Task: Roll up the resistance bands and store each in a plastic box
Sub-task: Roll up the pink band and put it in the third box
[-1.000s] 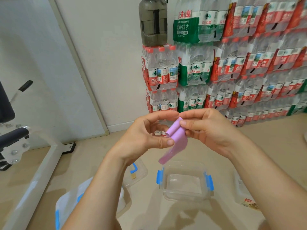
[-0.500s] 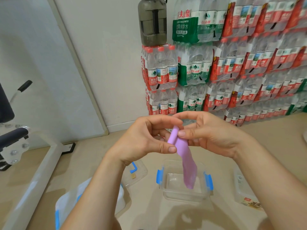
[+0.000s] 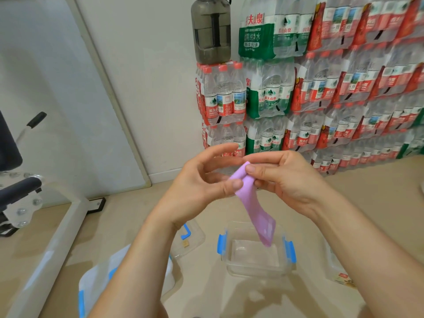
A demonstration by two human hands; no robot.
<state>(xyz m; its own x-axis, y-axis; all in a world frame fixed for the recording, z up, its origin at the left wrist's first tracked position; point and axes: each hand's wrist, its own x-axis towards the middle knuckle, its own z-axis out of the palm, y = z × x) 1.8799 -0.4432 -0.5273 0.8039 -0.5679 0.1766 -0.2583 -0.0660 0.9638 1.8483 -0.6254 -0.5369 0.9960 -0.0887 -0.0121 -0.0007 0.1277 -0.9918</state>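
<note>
The purple resistance band (image 3: 254, 210) hung down long and thin. Its top end was up between the two hands, and its bottom end pointed down and a bit to the right, toward the open clear plastic box (image 3: 255, 268) on the floor (image 3: 344, 191). The low tip of the band hung over the inside of that box. I could not tell if it touched the box.

The band looked soft, flat and smooth, like a thin strip of rubber. At the top it was bunched into a small fold.

The left hand (image 3: 202, 182) pinched the top of the band with its thumb (image 3: 231, 187) pressed on the front. Its other fingers were curled loosely, and the pointer finger stuck out above, not touching the band. The right hand (image 3: 289, 180) pinched the same top part, with its thumb on the fold and its fingers (image 3: 261, 157) curved over the top. The two hands were very close together, almost touching.

The box was see-through, with round corners and blue clips (image 3: 289, 250) on its left and right sides. It had nothing in it. Another clear box with a blue clip (image 3: 190, 235) sat to the left, partly behind the left arm. A white box with blue clips (image 3: 96, 283) lay lower left.

Behind the hands, packs of water bottles (image 3: 321, 92) stood stacked against the wall, wrapped in shiny plastic. A big dark jug (image 3: 212, 31) stood on top of one stack.
</note>
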